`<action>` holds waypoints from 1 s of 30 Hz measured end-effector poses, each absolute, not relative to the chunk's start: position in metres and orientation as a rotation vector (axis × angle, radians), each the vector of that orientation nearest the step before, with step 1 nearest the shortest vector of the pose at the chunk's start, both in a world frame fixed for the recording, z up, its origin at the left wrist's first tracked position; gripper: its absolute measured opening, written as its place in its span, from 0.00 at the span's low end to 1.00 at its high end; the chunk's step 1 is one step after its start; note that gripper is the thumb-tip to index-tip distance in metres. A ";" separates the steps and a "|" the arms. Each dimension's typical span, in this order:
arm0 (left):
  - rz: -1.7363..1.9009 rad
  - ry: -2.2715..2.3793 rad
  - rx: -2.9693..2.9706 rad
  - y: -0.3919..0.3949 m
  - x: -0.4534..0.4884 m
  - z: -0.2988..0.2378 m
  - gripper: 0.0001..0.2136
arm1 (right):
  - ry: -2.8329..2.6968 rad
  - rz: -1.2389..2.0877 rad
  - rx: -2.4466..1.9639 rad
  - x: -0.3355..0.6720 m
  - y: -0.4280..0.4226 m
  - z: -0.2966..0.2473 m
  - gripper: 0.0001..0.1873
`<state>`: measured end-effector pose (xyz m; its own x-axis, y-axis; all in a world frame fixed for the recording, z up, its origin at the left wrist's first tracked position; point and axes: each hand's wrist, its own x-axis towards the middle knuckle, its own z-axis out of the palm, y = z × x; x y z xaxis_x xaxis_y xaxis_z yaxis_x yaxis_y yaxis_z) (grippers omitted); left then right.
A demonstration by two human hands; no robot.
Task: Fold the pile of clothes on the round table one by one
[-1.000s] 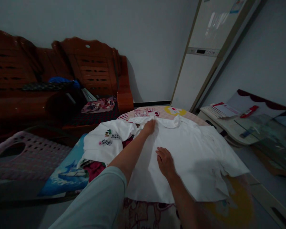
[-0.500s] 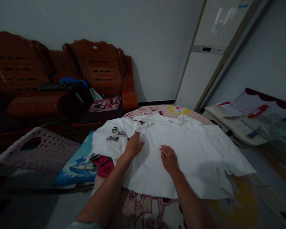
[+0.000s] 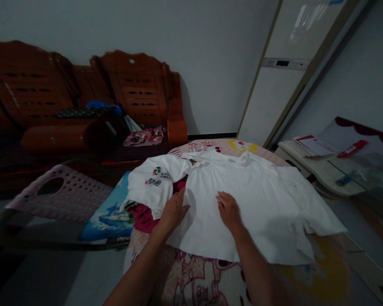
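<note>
A white shirt [image 3: 258, 204] lies spread out on a round table covered by a patterned cloth [image 3: 198, 280]. My left hand [image 3: 175, 209] rests at the shirt's left edge, fingers stretched out. On the middle of the shirt lies my right hand [image 3: 229, 209], its fingers extended and slightly bent, gripping nothing. To the left of my left hand is another white garment [image 3: 153, 180] with a small printed or stitched design. Dark red cloth [image 3: 143, 217] shows from under that garment.
Beyond the table stand a wooden sofa [image 3: 137, 93] and a tall white cabinet-like unit [image 3: 274, 97] with a control panel. A pink woven chair [image 3: 79, 195] with a blue cushion [image 3: 111, 216] is close on the left. At right, papers [image 3: 312, 146] lie on a stand.
My left hand has slid a little down along the shirt's left edge, uncovering dark red cloth between the garments. My right hand stays nearly in place. The view has shifted slightly.
</note>
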<state>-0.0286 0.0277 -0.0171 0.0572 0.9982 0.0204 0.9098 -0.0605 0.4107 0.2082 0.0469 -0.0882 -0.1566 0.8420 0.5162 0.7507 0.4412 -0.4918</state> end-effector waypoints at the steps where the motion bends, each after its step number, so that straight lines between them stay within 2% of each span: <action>1: 0.453 1.909 2.047 0.027 -0.029 -0.017 0.31 | -1.933 0.158 -1.339 0.208 0.047 -0.088 0.16; 4: 0.421 1.856 2.051 0.022 -0.029 -0.011 0.29 | -1.913 0.184 -1.334 0.208 0.047 -0.087 0.16; 10: 0.431 1.525 2.119 -0.003 -0.008 0.009 0.17 | -1.737 0.335 -1.244 0.206 0.042 -0.067 0.13; 13: 0.384 1.317 2.151 -0.017 0.018 0.013 0.15 | -1.599 0.626 -1.276 0.204 0.037 -0.057 0.17; 16: 0.189 1.068 2.175 -0.022 0.037 0.017 0.12 | -1.438 0.996 -1.289 0.203 0.033 -0.056 0.23; 18: 0.089 0.850 2.112 -0.012 0.040 0.021 0.09 | -1.395 1.128 -1.256 0.203 0.033 -0.058 0.26; 20: 0.146 0.790 2.033 0.014 0.038 0.025 0.08 | -1.416 1.174 -1.228 0.204 0.033 -0.059 0.28; 25: 0.728 1.644 2.113 0.117 0.033 0.021 0.08 | -1.605 1.078 -1.302 0.198 0.028 -0.050 0.28; 27: 0.727 1.821 2.161 0.153 0.035 0.013 0.10 | -1.732 0.970 -1.387 0.194 0.024 -0.046 0.28; 30: 0.565 1.965 2.196 0.187 0.040 0.000 0.16 | -1.877 0.764 -1.495 0.190 0.021 -0.043 0.21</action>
